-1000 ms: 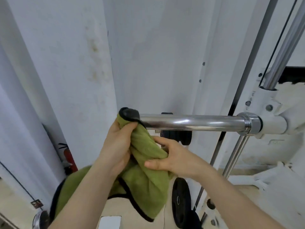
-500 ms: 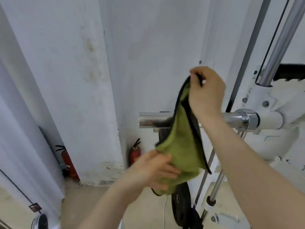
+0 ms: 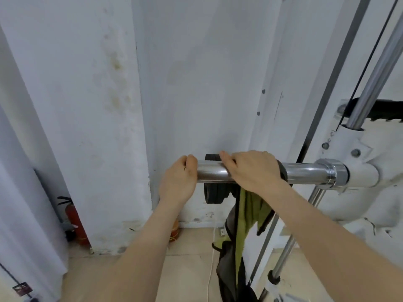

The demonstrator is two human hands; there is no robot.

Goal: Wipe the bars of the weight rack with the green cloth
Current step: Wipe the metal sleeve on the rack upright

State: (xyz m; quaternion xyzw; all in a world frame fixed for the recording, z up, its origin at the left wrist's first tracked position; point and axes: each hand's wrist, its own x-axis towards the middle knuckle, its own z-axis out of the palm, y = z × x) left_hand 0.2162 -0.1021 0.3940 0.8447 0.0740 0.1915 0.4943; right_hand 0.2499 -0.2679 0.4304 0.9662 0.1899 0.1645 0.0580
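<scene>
Gripping free end of level, left-pointing bar [image 3: 305,171] with left hand [image 3: 177,182] mid-frame, clamping down-hanging cloth [image 3: 248,208] onto it with right hand [image 3: 253,168].

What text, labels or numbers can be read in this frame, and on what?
No text reads clearly.
Dark tag at lower left: print too blurred to read.
White rack bracket: small marks, too blurred to read.
Fire extinguisher: no legible label.
</scene>
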